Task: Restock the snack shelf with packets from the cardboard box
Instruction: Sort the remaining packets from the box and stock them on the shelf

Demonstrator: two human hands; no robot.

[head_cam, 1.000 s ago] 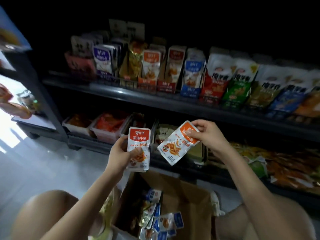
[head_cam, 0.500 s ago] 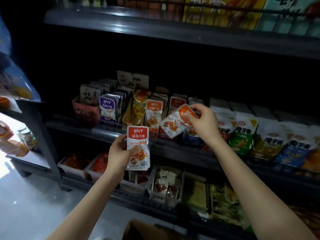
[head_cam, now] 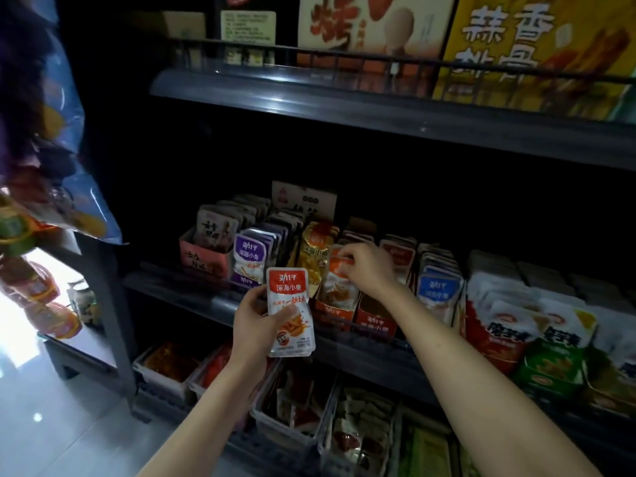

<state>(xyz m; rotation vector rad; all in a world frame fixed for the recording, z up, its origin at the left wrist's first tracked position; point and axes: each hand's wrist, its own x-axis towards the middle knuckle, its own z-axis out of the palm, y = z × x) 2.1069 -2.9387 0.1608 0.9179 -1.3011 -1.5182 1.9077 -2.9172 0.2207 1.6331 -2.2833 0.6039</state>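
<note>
Step in hand: the right hand is at the front of the orange carton on the middle shelf, setting an orange packet upright into that row; I judge it mid-placement, not yet let go
Right grip: fingers curled over the orange packet's top edge, pinching it
Left grip: the left hand is closed round the side of a red packet, thumb across its face, held just in front of the shelf lip, waiting its turn
Done: neighbouring rows on the middle shelf stand well filled, purple, gold and blue alike
Left: seat and release the orange packet, then shelve the red packet; beyond that, probably more trips to the cardboard box
Cardboard box: out of view, so what remains inside cannot be told
Hidden: the right fingertips sit behind the orange packet; the depth of the orange row is masked by the hand
Unclear: whether the left hand holds one packet or a small stack; its lower edge looks layered, but the frame is too soft to say
</note>
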